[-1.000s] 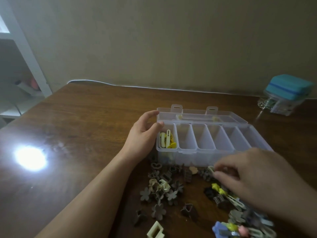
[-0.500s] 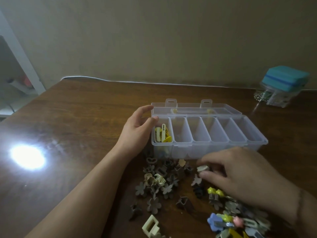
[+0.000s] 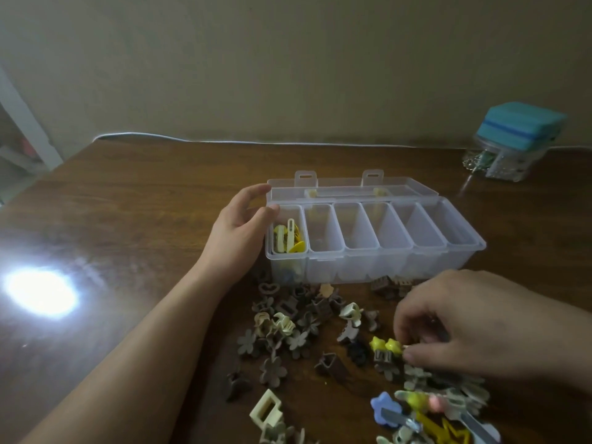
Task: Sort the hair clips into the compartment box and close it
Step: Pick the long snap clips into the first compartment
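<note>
A: Hair clips, small plastic claws in brown, beige, yellow and blue [image 3: 288, 334], lie heaped on the brown wooden desk [image 3: 134, 200] at lower centre of the frame, just in front of the clear plastic compartment box [image 3: 371, 248]. Only its leftmost compartment holds any: a few yellow and cream clips [image 3: 288, 240]. The other five look empty, and the lid lies open behind.

B: What are the hands doing?

A: The left hand [image 3: 238, 233] rests against the box's left end, thumb at the rim, fingers loosely curved. The right hand [image 3: 461, 322], lower right, has its fingertips drawn together at a small yellow star clip [image 3: 386, 346]; whether it's truly pinched yet, I can't tell.

B: So how to do this pick well?

A: I'd take it by the star top, lifting straight up so the dark clips touching it don't drag along. It likely belongs with the yellows at far left. Keep bracing the box, since it probably slides easily.
</note>
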Action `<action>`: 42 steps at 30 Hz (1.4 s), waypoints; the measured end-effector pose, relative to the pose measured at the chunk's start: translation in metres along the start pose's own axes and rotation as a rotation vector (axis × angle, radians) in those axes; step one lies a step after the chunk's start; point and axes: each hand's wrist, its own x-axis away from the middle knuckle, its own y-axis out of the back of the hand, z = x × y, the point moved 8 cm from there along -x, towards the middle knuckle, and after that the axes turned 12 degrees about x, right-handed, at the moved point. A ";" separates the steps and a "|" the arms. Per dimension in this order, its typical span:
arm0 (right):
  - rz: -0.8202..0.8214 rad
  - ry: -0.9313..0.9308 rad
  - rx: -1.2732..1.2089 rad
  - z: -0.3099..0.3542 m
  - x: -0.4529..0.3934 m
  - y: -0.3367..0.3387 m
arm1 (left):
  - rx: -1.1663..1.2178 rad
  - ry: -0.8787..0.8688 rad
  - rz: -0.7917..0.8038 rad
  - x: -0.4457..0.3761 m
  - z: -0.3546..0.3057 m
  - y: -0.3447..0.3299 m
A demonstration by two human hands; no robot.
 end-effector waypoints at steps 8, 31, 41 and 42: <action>-0.107 0.143 -0.352 -0.015 0.005 0.016 | 0.004 0.002 -0.007 0.000 -0.001 0.001; -0.410 0.066 -0.279 0.033 -0.081 0.073 | -0.004 -0.043 -0.037 -0.002 -0.005 0.003; -0.539 0.107 0.174 0.058 -0.076 0.095 | -0.030 -0.053 -0.042 -0.002 -0.006 0.004; -0.563 0.104 0.180 0.058 -0.073 0.101 | -0.027 -0.055 -0.046 -0.002 -0.006 0.004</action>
